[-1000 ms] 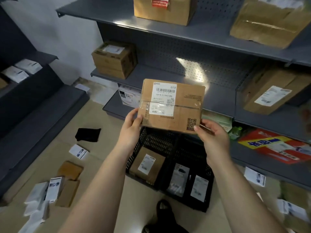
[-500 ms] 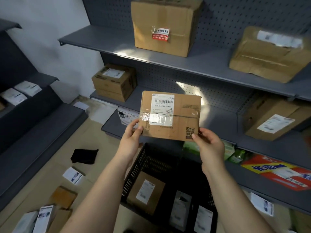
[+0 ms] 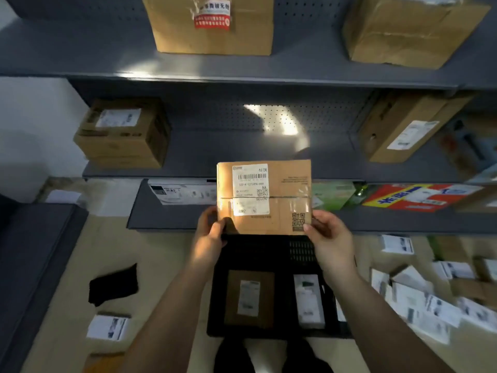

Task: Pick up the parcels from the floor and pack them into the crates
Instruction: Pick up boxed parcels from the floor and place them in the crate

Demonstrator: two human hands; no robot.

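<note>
Cardboard parcel (image 3: 264,197) held upright above the black crate (image 3: 271,251), left hand (image 3: 209,232) gripping its lower left corner, right hand (image 3: 329,238) pinching its lower right corner, two, perhaps three, labelled parcels inside the crate

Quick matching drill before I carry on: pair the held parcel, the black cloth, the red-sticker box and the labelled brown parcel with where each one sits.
Things:
1. held parcel
2. black cloth
3. red-sticker box
4. labelled brown parcel

Places:
A. on the top shelf
B. inside the black crate
C. on the floor, left of the crate
D. between the left hand and right hand, above the crate

Pairs: 1-D, 2-C, 3-A, 4-B
</note>
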